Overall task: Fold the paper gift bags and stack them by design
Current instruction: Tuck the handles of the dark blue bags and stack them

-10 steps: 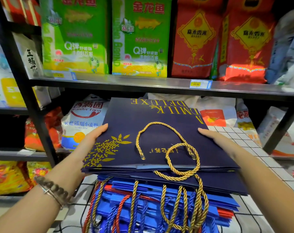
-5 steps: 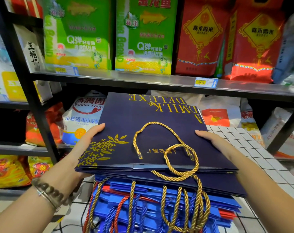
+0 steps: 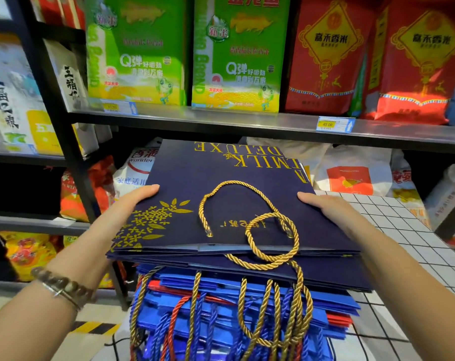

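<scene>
Left hand, right hand pinch my bag by its sides, thumbs on top. I should lower it square onto stack, cord flat

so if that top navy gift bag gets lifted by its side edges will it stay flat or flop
Probably fairly stiff: the navy gift bag spans flat, unsagging, between left hand and right hand. Its gold rope handles lie loose on top, so they'd likely slide or dangle if tilted.
</scene>
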Demonstrator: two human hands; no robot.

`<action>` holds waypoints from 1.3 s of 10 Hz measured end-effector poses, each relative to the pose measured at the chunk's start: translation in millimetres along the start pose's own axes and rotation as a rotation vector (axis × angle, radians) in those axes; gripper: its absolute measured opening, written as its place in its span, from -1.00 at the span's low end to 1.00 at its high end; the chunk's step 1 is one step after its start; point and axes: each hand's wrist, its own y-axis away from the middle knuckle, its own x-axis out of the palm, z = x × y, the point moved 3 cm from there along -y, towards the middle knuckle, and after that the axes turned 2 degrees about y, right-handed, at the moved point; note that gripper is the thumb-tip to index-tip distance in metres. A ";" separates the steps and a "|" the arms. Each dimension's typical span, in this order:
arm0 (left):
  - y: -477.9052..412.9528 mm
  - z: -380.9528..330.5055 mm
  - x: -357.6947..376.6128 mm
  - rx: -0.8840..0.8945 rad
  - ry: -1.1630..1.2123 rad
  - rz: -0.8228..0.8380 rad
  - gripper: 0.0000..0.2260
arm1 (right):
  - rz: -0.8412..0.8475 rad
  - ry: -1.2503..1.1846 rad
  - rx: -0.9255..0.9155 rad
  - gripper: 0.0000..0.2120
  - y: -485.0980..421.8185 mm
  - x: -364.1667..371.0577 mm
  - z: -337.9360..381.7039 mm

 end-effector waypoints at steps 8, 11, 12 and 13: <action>12.3 -100.3 113.3 0.040 -0.323 0.446 -0.89 | -0.249 0.277 -0.228 -0.84 56.2 -163.7 44.4; 28.5 -103.3 188.7 -0.030 -0.977 0.770 -0.54 | -0.257 0.383 -0.136 -0.84 51.2 -211.3 -26.4; 24.9 -107.6 203.3 0.046 -0.980 0.684 -0.62 | -0.287 0.383 -0.141 -0.86 45.2 -222.7 -36.7; 28.5 -112.5 234.0 0.197 -1.017 0.585 -0.77 | -0.380 0.415 -0.140 -0.87 44.5 -255.2 -44.1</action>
